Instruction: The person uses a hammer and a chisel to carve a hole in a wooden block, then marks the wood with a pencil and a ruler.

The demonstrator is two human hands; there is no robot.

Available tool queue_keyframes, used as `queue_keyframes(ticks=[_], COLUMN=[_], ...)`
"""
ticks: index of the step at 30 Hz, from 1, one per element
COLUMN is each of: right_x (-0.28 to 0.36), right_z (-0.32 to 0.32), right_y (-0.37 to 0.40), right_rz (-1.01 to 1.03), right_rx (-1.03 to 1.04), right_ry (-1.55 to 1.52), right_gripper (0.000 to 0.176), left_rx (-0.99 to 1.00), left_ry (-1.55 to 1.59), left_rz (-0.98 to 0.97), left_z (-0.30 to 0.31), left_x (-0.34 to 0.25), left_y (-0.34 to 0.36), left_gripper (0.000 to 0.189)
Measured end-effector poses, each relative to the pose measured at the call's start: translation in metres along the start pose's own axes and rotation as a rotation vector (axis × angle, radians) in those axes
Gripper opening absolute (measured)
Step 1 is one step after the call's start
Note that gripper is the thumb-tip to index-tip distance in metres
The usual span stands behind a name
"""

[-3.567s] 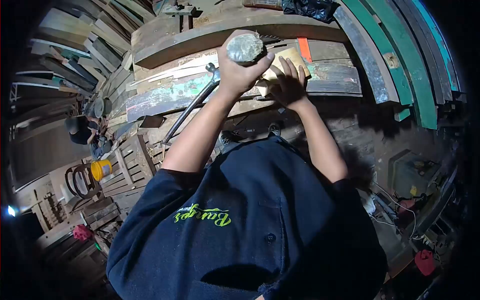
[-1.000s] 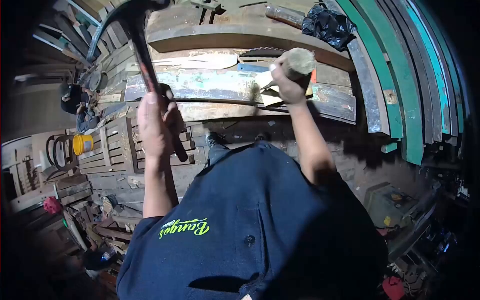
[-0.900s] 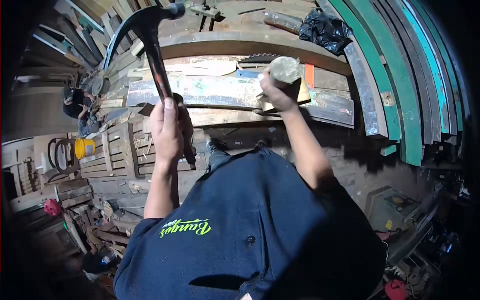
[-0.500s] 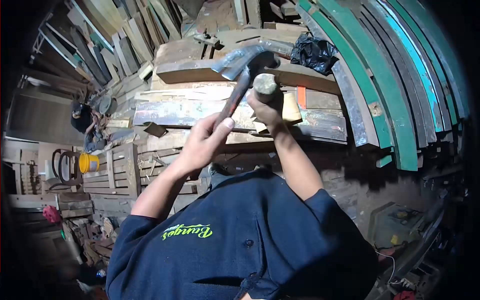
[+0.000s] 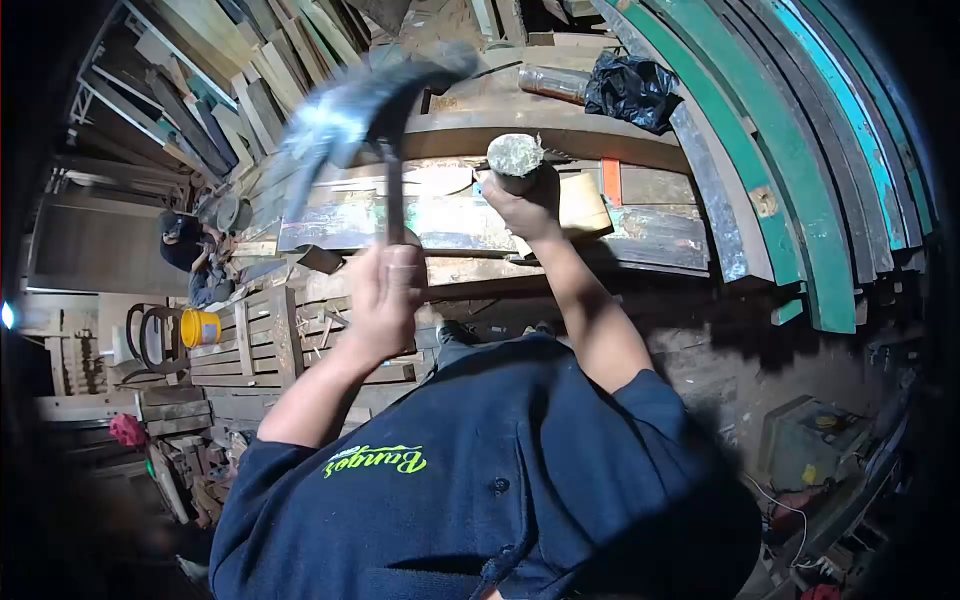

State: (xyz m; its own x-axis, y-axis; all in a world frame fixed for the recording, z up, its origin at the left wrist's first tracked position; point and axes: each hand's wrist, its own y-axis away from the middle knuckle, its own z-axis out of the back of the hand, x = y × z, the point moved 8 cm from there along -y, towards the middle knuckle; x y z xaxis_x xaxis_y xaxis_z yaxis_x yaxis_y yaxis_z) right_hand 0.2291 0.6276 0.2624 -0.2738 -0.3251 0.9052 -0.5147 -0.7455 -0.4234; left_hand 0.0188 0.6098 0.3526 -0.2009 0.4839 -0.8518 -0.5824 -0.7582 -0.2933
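Hammer [image 5: 368, 95] raised over the painted plank [image 5: 450, 222], round-topped tool [image 5: 514, 157] gripped upright on it.
Your left hand [image 5: 385, 295] is on the near side of the plank, fingers wrapped tight round the hammer's shaft. The head is blurred, up above the plank's far edge. Your right hand [image 5: 527, 207] is closed round the round-topped tool and stands it upright over the plank's right half, just beside a pale wood block [image 5: 582, 203]. A black bag [image 5: 628, 88] lies beyond the plank's far side.
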Motion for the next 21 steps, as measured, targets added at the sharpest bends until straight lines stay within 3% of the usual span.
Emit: queue_keyframes(ticks=[3, 4, 5, 6, 7, 8, 11, 13, 15, 17, 19, 21], right_x=[-0.005, -0.008, 0.005, -0.005, -0.013, -0.006, -0.016, -0.013, -0.026, -0.013, -0.008, -0.019], right_z=[0.0, 0.0, 0.002, 0.001, 0.001, 0.003, 0.0, 0.001, 0.003, 0.003, 0.007, 0.008], right_y=[0.009, 0.008, 0.003, 0.006, 0.004, 0.0, 0.004, 0.004, 0.006, 0.006, 0.005, 0.008], right_rz=[-0.06, -0.101, 0.106, 0.014, -0.067, 0.024, 0.05, 0.079, 0.066, 0.063, 0.138, -0.034], right_rx=[0.017, 0.029, -0.042, -0.024, -0.011, -0.017, -0.039, -0.041, -0.065, 0.031, -0.073, -0.003], right_ry=[-0.084, 0.012, 0.084, 0.008, -0.064, 0.107, -0.13, -0.124, -0.129, 0.181, 0.24, -0.008], right_gripper=[0.018, 0.021, 0.02, 0.019, 0.018, 0.014, 0.011, 0.012, 0.014, 0.021, 0.018, 0.018], left_rx=[0.15, 0.159, 0.163, 0.075, 0.123, 0.096, 0.025, -0.014, 0.003, 0.155, 0.162, 0.151], left_ry=[0.147, 0.22, 0.297, 0.283, 0.352, 0.382, 0.528, 0.638, 0.183, 0.053, 0.129, 0.3], left_rz=[0.463, 0.48, 0.504, 0.521, 0.374, 0.318, 0.095, -0.004, 0.003, 0.192, 0.268, 0.395], left_z=[-0.028, -0.027, -0.024, -0.019, -0.015, -0.01, 0.007, 0.005, -0.01, -0.034, -0.03, -0.023], left_x=[0.046, 0.046, 0.042, 0.027, 0.017, 0.005, -0.038, -0.038, 0.002, 0.057, 0.053, 0.038], left_y=[0.016, 0.011, 0.008, 0.004, -0.004, -0.008, -0.021, -0.016, 0.0, 0.011, 0.005, 0.003], left_gripper=[0.042, 0.042, 0.042, 0.044, 0.045, 0.049, 0.053, 0.046, 0.042, 0.041, 0.042, 0.043])
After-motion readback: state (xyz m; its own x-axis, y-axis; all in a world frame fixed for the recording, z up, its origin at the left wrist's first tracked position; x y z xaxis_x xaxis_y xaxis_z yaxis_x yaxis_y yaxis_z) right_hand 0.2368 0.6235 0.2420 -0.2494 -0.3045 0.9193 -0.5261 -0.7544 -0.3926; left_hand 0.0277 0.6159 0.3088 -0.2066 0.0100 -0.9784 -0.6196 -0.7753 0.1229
